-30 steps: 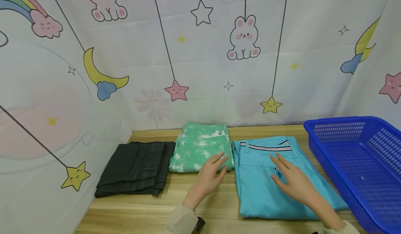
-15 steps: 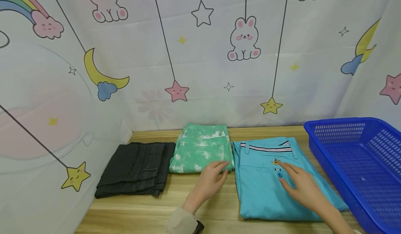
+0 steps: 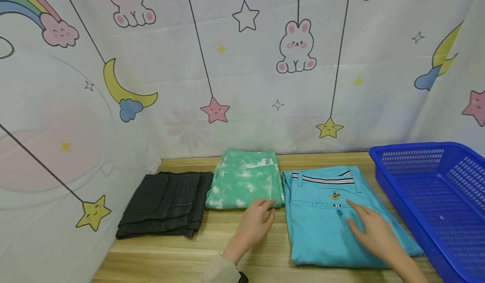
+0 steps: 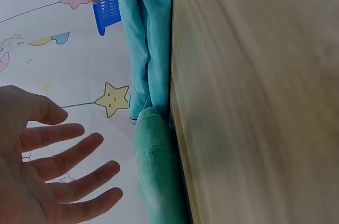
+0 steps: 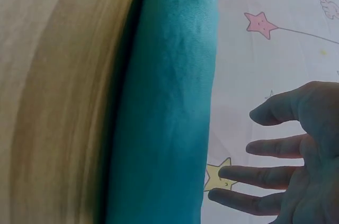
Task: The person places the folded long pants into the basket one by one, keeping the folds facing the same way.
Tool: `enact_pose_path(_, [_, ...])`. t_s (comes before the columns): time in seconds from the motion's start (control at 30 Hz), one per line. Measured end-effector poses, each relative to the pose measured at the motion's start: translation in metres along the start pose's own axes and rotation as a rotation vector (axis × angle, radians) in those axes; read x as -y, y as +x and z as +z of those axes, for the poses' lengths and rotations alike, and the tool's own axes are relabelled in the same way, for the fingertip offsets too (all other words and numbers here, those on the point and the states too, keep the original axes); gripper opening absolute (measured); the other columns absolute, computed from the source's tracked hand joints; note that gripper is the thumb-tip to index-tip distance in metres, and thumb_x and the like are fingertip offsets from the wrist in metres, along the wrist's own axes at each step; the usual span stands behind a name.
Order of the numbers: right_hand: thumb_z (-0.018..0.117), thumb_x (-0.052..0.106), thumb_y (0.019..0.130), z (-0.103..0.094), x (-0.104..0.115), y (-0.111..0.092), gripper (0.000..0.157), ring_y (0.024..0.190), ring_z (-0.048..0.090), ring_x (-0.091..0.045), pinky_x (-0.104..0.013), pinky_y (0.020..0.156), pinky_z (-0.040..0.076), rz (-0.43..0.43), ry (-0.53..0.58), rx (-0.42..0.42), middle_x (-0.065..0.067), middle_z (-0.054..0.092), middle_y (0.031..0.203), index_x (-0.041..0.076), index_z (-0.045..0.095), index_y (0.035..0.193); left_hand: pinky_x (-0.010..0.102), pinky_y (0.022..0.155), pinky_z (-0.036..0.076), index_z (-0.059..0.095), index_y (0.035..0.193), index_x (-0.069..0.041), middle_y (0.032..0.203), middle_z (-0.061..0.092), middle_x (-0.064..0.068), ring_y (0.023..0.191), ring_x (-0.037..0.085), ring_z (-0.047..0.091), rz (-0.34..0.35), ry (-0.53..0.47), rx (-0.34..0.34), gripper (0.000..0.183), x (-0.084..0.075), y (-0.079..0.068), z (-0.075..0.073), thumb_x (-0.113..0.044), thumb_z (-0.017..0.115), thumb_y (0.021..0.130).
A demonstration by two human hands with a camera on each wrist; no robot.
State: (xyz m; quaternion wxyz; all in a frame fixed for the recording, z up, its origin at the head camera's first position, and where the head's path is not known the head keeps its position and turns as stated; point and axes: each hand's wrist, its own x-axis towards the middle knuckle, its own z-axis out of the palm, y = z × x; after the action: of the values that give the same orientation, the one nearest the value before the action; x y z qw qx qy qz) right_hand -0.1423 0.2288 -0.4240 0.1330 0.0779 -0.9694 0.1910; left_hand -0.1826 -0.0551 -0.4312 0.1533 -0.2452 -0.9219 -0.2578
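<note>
My left hand (image 3: 254, 224) hovers just in front of the folded green and white tie-dye pants (image 3: 244, 180), fingers spread and holding nothing; the left wrist view shows its palm (image 4: 32, 171) apart from the cloth. Over the right part of the folded turquoise pants (image 3: 322, 232) hangs my right hand (image 3: 375, 232). Its loosely extended fingers (image 5: 259, 176) stand clear of the fabric in the right wrist view. The turquoise pants lie flat, with a striped waistband, a small embroidered figure and a blue button facing up. To the left lie folded black jeans (image 3: 166, 203).
A blue plastic basket (image 3: 401, 207) with perforated walls stands at the right, close beside the turquoise pants. The wooden table (image 3: 163, 257) ends against a white printed curtain (image 3: 246, 72) behind and at the left.
My right hand has drawn back toward the lower right, uncovering the embroidered figure and button. The left hand has lowered slightly toward me. The garments and the basket stay put.
</note>
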Motion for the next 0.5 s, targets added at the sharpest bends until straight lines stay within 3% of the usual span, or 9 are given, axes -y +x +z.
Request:
enact_pose_path(0.27, [0.059, 0.012, 0.081, 0.000, -0.011, -0.006, 0.047, 0.097, 0.049, -0.053, -0.060, 0.077, 0.042, 0.054, 0.048, -0.033, -0.035, 0.053, 0.111, -0.006, 0.047, 0.123, 0.027, 0.069, 0.051, 0.063, 0.108, -0.007, 0.098, 0.064, 0.006, 0.089, 0.019, 0.061, -0.071, -0.104, 0.014, 0.023, -0.002, -0.002, 0.002, -0.013, 0.053, 0.088])
enact_pose_path(0.5, [0.054, 0.015, 0.084, 0.000, -0.019, -0.010, 0.047, 0.100, 0.046, -0.054, -0.060, 0.078, 0.041, 0.165, 0.053, 0.046, -0.038, 0.048, 0.114, -0.010, 0.045, 0.123, 0.027, 0.073, 0.050, 0.059, 0.113, -0.004, 0.102, 0.061, 0.010, 0.092, 0.020, 0.059, -0.147, -0.216, 0.108, 0.027, -0.005, -0.001, 0.000, -0.012, 0.050, 0.088])
